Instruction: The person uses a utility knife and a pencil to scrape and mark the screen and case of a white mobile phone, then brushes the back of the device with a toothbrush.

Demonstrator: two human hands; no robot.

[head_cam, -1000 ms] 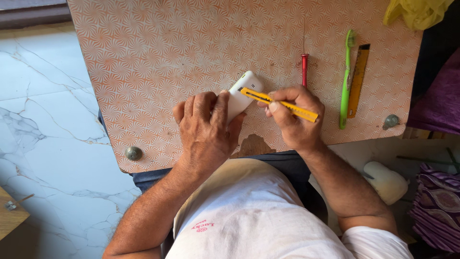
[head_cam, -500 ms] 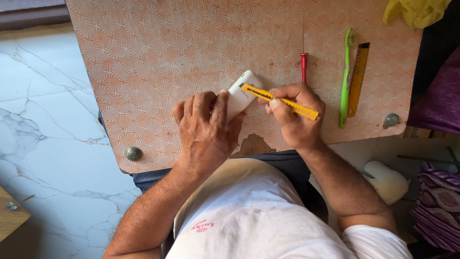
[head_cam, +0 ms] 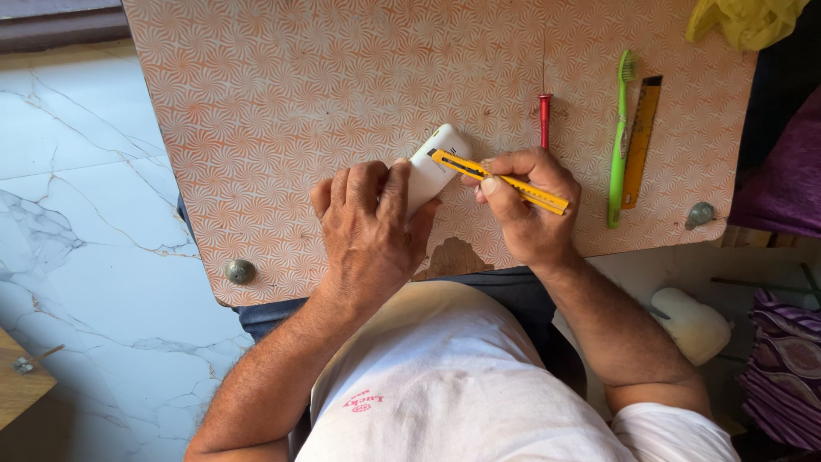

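Knife tip at the white phone's edge

Left hand [head_cam: 372,231] pins white phone [head_cam: 434,168] near the surface's [head_cam: 256,111] front edge; right hand [head_cam: 522,205] grips yellow utility knife [head_cam: 500,181]; casing looks unopened.

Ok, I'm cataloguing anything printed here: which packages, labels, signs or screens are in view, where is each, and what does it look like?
Small white rounded device: on the orange patterned table, under the left hand; no screen side shows.
Small red print: on the white shirt, bottom centre.
Yellow ruler with printed markings: right of the green toothbrush.
Yellow utility knife: in the right hand; any label is too small to tell.
No packages or signs.
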